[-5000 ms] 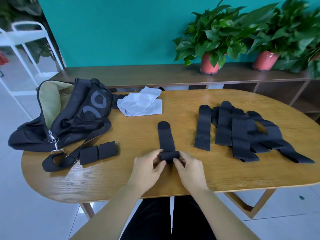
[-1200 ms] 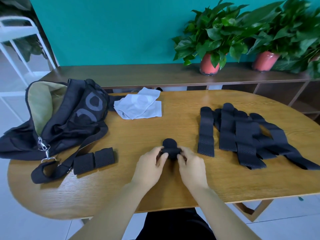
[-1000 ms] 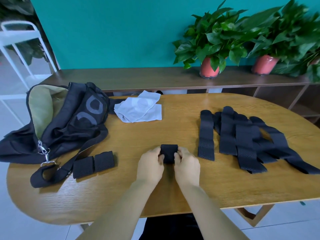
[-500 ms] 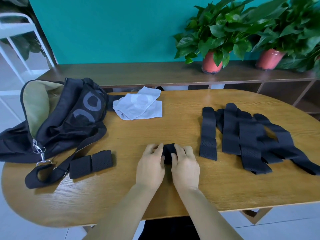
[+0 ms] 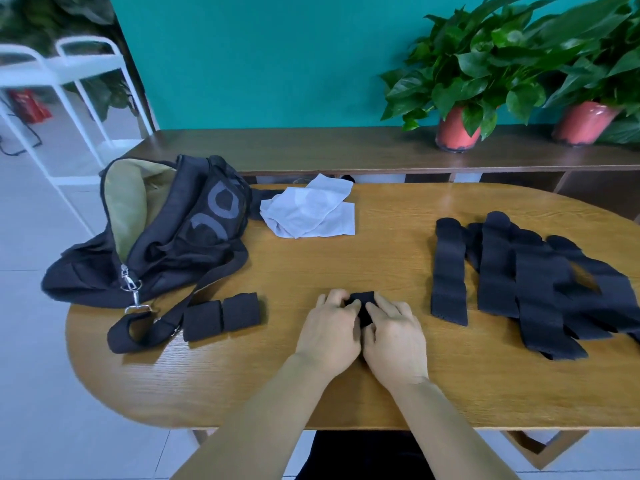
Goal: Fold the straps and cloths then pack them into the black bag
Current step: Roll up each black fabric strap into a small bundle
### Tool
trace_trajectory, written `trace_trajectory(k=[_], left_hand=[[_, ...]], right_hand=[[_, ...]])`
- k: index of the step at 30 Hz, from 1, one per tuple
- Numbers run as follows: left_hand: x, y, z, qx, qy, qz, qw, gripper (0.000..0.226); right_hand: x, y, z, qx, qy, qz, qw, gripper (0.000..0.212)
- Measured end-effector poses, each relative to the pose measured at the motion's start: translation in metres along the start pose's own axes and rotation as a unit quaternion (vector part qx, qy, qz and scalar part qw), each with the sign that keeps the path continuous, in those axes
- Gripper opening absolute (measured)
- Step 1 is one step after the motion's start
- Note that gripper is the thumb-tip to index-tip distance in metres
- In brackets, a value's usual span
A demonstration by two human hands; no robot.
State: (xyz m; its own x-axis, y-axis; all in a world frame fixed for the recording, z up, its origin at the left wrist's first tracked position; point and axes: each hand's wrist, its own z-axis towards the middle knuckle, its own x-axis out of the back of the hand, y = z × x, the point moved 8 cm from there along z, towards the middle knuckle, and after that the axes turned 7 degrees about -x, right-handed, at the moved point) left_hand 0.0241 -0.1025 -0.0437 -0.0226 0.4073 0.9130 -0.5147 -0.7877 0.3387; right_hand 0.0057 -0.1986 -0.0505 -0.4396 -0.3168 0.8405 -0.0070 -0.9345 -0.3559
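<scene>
Folded now, the strap [image 5: 362, 301] lies pressed beneath flat left hand [image 5: 329, 329] and right hand [image 5: 394, 336].

No text can be read; only grey curved shapes, not legible as letters, are printed on the black bag [image 5: 214, 216].

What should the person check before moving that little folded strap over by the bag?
1. Folded strap is a small bundle: ok.
2. Left hand and right hand are both on it: ok, they press it onto the table.
3. It stays folded once let go: cannot tell.
4. Room beside the two folded straps: ok, bare wood shows to their right.
5. Black bag is open: ok, its tan lining shows.
6. All folding is done: not ok, the long straps lie flat and the white cloths lie loose.
</scene>
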Motion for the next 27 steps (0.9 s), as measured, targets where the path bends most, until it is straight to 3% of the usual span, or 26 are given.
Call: trace_trajectory(k=[5, 11, 20, 27], left_hand=[[0.005, -0.015, -0.019, 0.009, -0.036, 0.017, 0.999, 0.042], [0.017, -0.030, -0.047, 0.035, -0.022, 0.009, 0.999, 0.047], [0.040, -0.049, -0.070, 0.039, 0.020, 0.174, 0.984, 0.047], [0.052, -0.083, -0.070, 0.082, -0.050, 0.216, 0.972, 0.061]], right_hand=[[-0.008, -0.010, -0.007, 0.004, -0.038, 0.025, 0.999, 0.038], [-0.012, -0.042, -0.022, -0.006, -0.035, 0.010, 0.999, 0.039], [-0.026, -0.084, -0.011, 0.025, -0.121, -0.011, 0.992, 0.036], [-0.052, -0.121, 0.004, 0.055, -0.188, -0.036, 0.980, 0.047]])
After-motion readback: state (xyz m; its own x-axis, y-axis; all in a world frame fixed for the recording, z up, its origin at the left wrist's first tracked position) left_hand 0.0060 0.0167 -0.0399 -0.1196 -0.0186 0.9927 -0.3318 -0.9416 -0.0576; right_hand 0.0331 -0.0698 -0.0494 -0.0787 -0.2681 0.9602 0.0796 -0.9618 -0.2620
